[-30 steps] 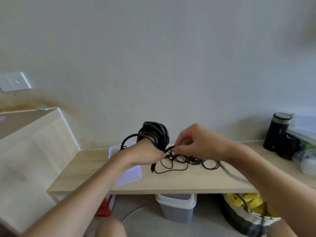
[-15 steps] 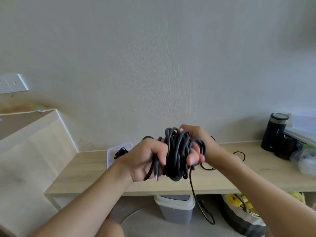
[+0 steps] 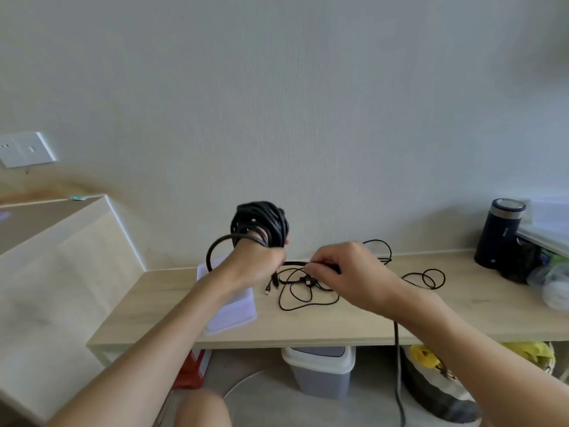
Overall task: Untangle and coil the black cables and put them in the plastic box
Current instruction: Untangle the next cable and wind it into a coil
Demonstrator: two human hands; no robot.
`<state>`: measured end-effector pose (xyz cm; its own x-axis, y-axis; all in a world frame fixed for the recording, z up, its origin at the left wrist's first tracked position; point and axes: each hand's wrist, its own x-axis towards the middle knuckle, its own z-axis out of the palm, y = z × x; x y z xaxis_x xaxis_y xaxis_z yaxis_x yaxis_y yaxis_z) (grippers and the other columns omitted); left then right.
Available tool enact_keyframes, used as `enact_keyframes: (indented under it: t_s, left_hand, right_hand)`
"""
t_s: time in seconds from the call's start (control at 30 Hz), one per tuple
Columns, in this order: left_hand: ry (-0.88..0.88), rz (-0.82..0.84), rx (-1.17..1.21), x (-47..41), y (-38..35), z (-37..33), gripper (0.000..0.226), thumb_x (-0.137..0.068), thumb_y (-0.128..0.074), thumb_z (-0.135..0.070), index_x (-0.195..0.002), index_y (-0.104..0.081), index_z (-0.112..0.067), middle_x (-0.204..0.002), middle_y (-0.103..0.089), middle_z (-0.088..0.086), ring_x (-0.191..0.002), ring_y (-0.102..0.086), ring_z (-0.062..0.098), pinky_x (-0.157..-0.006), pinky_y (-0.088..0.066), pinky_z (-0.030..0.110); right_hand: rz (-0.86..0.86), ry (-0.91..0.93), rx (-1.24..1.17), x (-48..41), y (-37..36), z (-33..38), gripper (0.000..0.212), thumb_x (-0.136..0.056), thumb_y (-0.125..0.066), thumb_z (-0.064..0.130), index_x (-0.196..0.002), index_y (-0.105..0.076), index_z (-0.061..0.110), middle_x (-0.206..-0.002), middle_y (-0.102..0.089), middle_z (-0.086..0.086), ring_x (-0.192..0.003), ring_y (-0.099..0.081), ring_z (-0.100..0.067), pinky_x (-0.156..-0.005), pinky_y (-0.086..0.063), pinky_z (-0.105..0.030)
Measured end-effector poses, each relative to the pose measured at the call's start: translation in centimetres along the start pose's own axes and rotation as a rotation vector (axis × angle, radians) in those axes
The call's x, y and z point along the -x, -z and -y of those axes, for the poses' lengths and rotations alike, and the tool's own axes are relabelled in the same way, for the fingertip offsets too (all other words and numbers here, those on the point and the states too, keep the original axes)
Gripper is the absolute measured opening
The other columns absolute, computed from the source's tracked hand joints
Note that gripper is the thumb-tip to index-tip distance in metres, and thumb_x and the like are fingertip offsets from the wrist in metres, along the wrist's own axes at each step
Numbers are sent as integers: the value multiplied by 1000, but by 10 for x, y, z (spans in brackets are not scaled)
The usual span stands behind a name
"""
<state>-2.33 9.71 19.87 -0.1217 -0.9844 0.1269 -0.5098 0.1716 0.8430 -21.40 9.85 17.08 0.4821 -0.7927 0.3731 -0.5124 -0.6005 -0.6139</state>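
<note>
No word, brand or number can be read. The dark blue canister (image 3: 498, 235), at the right end of the wooden shelf (image 3: 354, 328), bears a small pale mark low on its side and a faint print higher up, both too small to read.

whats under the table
A grey bin, red item, dark bag holding something yellow. The left arm hides part of the item, the right arm part of the bag.

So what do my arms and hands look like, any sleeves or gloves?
The left hand and right hand are bare, no gloves. The left forearm and right forearm are bare too; no sleeve, watch or band shows.
</note>
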Motion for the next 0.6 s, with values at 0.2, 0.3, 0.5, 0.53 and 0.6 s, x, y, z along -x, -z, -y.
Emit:
enact_keyframes:
  t_s: [0.2,0.3,0.5,0.53,0.6]
  left_hand:
    - [135,434,-178,8,-7,3,19,-75,-46,13,-87,-58,5,-55,-45,-19,-52,-38,3,-52,-30,12]
    - [212,612,-135,13,-8,2,28,-68,-47,1,-82,-70,-6,-68,-59,-16,-67,-47,8,-64,-33,24]
    - [239,750,86,25,-16,-8,44,-52,-62,-15,-73,-50,22,-83,-48,32,-75,-40,30,-66,-31,33]
    - [199,758,149,25,-16,-9,54,-47,-62,-15,-83,-48,23,-89,-47,35,-78,-37,35,-65,-33,32]
    - [196,771,289,23,-18,-13,63,-44,-67,-11,-93,-47,23,-91,-44,40,-74,-36,40,-63,-39,24]
  right_hand:
    - [-80,47,85,-9,20,-2,16,-81,-77,33,-74,-73,19,-65,-65,8,-58,-56,-7,-55,-44,-24]
    - [-140,232,203,-15,28,-5,9,-84,-74,22,-77,-74,17,-74,-64,15,-69,-56,-5,-59,-44,-22]
    - [-298,181,10,-20,27,-28,14,-91,-63,6,-81,-72,9,-74,-62,16,-71,-58,0,-66,-43,-13]
    - [-301,142,-23,-18,22,-30,16,-94,-60,6,-82,-71,8,-72,-63,10,-69,-58,-3,-64,-44,-16]
    - [-281,33,-131,-13,15,-31,20,-98,-55,9,-81,-67,12,-65,-61,-2,-59,-51,-5,-59,-44,-27]
